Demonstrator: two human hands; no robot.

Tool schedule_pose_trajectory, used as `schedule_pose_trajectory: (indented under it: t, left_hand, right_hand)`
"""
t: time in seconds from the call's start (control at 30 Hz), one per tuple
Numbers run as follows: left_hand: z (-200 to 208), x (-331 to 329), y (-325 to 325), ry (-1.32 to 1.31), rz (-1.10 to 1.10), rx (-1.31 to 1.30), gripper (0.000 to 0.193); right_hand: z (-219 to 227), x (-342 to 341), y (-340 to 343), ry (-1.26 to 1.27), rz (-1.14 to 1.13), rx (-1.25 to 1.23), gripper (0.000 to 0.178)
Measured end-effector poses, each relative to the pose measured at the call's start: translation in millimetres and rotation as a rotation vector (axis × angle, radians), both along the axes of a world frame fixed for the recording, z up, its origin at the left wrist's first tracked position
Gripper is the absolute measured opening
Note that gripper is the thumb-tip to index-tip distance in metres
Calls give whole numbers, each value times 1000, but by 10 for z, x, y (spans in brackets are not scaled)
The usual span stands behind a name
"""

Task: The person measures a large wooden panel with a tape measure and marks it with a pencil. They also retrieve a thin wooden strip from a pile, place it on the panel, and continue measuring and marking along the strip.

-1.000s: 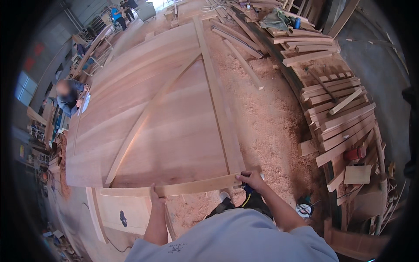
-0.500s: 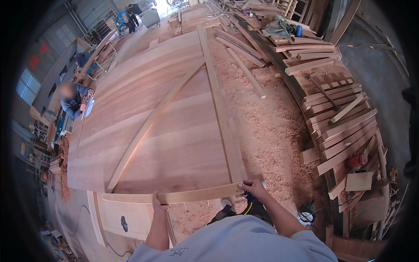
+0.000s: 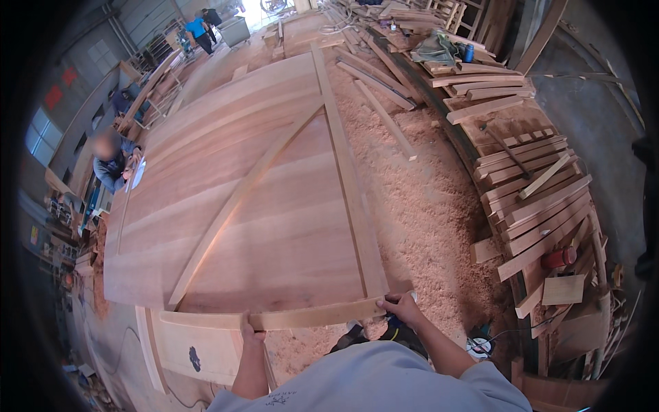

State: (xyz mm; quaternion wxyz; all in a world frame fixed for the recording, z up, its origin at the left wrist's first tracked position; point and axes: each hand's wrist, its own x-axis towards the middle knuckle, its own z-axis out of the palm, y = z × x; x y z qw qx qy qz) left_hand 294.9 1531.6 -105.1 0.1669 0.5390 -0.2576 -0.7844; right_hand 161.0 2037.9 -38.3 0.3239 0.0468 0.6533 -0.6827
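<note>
A pale wooden strip (image 3: 312, 319) lies along the near edge of a large reddish wood panel (image 3: 288, 254). My left hand (image 3: 252, 328) is closed around it near its middle, thumb on top. At the strip's right end, my right hand (image 3: 403, 307) grips it with thumb and fingers. This end meets the foot of a long strip (image 3: 347, 185) that runs up the panel's right side. A diagonal strip (image 3: 237, 199) crosses the panel from that side strip down to the near left corner.
Sawdust (image 3: 439, 226) covers the floor right of the panel. Beyond it, cut boards (image 3: 542, 206) and a hammer (image 3: 506, 147) lie on a long bench. A co-worker (image 3: 113, 161) leans at the panel's left edge over a white sheet. A pale board (image 3: 199, 347) sits below the near left corner.
The near strip and both hands sit slightly lower in the picture, still gripping. In the far background, a person in blue has straightened somewhat.
</note>
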Motion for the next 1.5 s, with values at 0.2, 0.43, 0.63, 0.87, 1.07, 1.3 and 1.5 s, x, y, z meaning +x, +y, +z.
schedule_pose_trajectory:
  t: [0.2, 0.43, 0.63, 0.87, 1.07, 1.3, 1.5]
  left_hand:
    - [-90, -33, -39, -43, -4, -10, 27]
    - [-58, 25, -83, -18, 32, 24, 24]
    - [-15, -30, -39, -14, 25, 30, 24]
    - [10, 9, -124, -28, -11, 28, 27]
    - [31, -65, -38, -31, 18, 39, 30]
    - [-16, -5, -95, 10, -18, 18, 28]
    - [42, -47, -52, 57, -51, 59, 35]
  right_hand:
    - [36, -108, 3, -96, 7, 23, 47]
    - [105, -85, -46, -88, -8, 38, 48]
    - [-75, -63, 5, -70, -15, 31, 50]
    - [60, -92, -29, -78, -3, 33, 47]
    - [-65, -79, -42, -91, -35, 88, 45]
    - [-269, -62, -63, -85, -26, 61, 47]
    - [-81, -103, -34, -116, -7, 75, 55]
